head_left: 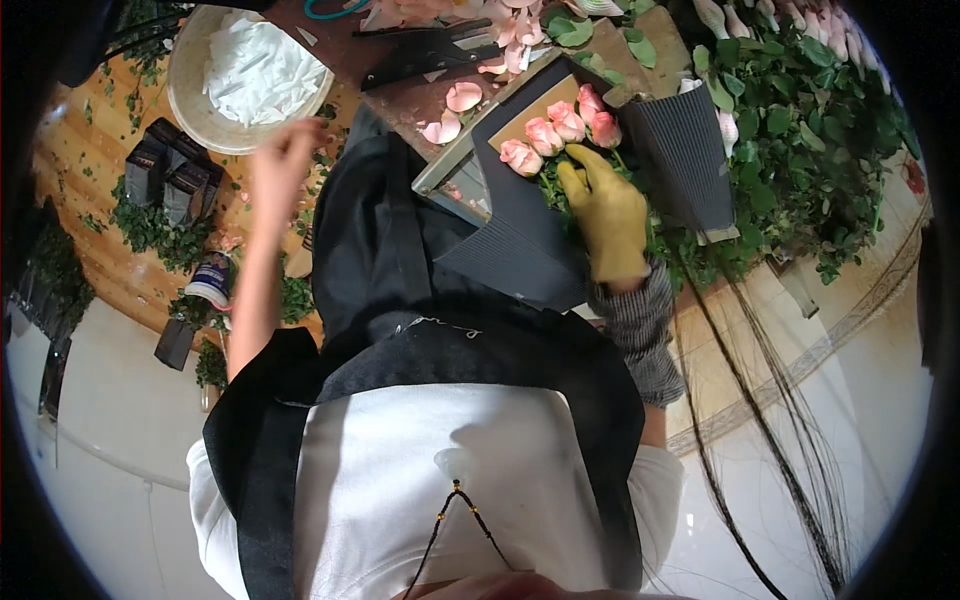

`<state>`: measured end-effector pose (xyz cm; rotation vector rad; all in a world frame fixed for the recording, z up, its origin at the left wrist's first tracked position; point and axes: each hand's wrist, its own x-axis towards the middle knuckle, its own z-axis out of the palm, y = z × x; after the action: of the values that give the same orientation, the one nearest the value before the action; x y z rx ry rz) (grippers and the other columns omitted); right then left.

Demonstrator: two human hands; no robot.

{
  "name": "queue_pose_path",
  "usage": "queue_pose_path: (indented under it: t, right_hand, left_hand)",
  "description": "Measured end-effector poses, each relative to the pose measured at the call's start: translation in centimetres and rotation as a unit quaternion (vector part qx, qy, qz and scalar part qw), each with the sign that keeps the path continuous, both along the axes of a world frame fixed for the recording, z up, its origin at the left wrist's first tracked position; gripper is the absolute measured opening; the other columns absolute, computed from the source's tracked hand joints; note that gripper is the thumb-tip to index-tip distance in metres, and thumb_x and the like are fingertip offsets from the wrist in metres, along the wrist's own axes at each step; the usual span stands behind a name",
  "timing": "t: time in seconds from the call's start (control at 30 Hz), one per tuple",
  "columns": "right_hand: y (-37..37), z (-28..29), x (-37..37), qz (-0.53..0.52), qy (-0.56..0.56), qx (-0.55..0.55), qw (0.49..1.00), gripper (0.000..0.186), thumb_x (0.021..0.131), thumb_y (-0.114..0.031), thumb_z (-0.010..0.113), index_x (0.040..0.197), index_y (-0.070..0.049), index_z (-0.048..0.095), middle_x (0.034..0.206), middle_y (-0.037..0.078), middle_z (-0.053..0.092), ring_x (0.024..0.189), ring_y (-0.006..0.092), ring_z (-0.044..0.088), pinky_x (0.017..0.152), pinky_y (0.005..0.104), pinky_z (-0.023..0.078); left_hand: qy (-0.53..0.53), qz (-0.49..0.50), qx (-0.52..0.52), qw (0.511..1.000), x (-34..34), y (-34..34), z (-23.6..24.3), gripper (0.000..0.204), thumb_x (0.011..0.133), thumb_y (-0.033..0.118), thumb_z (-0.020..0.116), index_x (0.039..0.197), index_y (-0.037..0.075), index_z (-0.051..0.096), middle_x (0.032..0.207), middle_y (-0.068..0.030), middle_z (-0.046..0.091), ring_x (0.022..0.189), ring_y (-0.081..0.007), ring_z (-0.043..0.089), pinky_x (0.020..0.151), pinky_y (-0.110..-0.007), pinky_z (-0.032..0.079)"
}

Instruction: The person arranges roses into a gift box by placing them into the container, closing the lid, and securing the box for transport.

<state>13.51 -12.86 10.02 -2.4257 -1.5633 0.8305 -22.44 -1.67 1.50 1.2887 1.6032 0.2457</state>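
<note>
My right hand [607, 215], in a yellow glove, is bent over a row of pink roses [545, 135], its fingers curled at the stems just below the blooms. The roses lie on dark grey corrugated wrapping [510, 240] with a tan panel [540, 110] behind their heads. A grey frame [450, 170] runs beneath the wrapping's left side. My bare left hand [287, 150] is raised beside a pale bowl [185, 110] full of white strips [260, 75]. Its fingers are curled together, and anything between them is too small to make out.
Loose petals [463, 97] and a black cutting tool [425, 55] lie on the table. Leafy stems [790, 130] are heaped at the right, with long dark strands hanging below. On the wooden floor at left are black packs [175, 170], a tub [208, 278] and scattered leaves.
</note>
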Motion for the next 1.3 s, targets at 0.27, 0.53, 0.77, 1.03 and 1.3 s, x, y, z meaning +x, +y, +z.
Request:
queue_pose_path:
  t: [0.27,0.53,0.77,1.03,1.3]
  right_hand:
    - [-1.3,-3.4,1.4,0.149,0.032,0.045,0.987,0.033,0.086,-0.034,0.072,0.109,-0.011,0.067,0.072,0.012,0.067,0.063,0.0330,0.064,0.061,0.0428,0.052]
    - [-1.1,-4.2,0.5,0.197,-0.047,-0.011,0.979,0.044,0.082,-0.045,0.075,0.107,-0.011,0.067,0.061,0.004,0.062,0.056,0.0262,0.060,0.055,0.0376,0.047]
    - [-1.0,-4.4,0.3,0.141,-0.065,0.048,0.987,0.046,0.081,-0.052,0.073,0.098,-0.011,0.064,0.063,0.008,0.061,0.057,0.0283,0.062,0.056,0.0386,0.050]
    - [-2.6,-4.1,2.2,0.053,-0.165,-0.057,0.983,0.031,0.099,-0.039,0.057,0.115,-0.012,0.061,0.066,0.005,0.064,0.059,0.0213,0.064,0.056,0.0353,0.054]
    - [-2.8,-5.7,1.9,0.069,-0.053,0.024,0.996,0.022,0.095,-0.033,0.062,0.101,-0.012,0.063,0.076,0.010,0.069,0.072,0.0311,0.068,0.064,0.0444,0.055]
  left_hand:
    - [-0.132,-0.070,0.022,0.988,9.9,-1.0,1.7,0.017,0.094,0.012,0.064,0.101,0.000,0.073,0.087,-0.0114,0.074,0.084,-0.0229,0.069,0.081,-0.033,0.053]
    - [-0.160,-0.227,0.130,0.952,13.9,0.8,0.8,0.014,0.088,0.013,0.070,0.097,0.003,0.072,0.086,-0.0098,0.070,0.080,-0.0268,0.065,0.072,-0.035,0.053]
    - [-0.246,-0.544,0.367,0.713,20.3,4.1,0.2,0.034,0.072,0.032,0.080,0.098,0.013,0.071,0.091,-0.0032,0.057,0.084,-0.0230,0.058,0.073,-0.034,0.050]
    - [-0.161,-0.664,0.382,0.623,20.9,3.5,0.7,0.033,0.073,0.036,0.077,0.094,0.012,0.070,0.100,-0.0041,0.056,0.093,-0.0221,0.056,0.078,-0.034,0.048]
    - [-0.181,-0.652,0.409,0.612,21.5,3.5,1.1,0.035,0.077,0.034,0.077,0.103,0.011,0.070,0.111,-0.0033,0.059,0.100,-0.0232,0.055,0.085,-0.037,0.045]
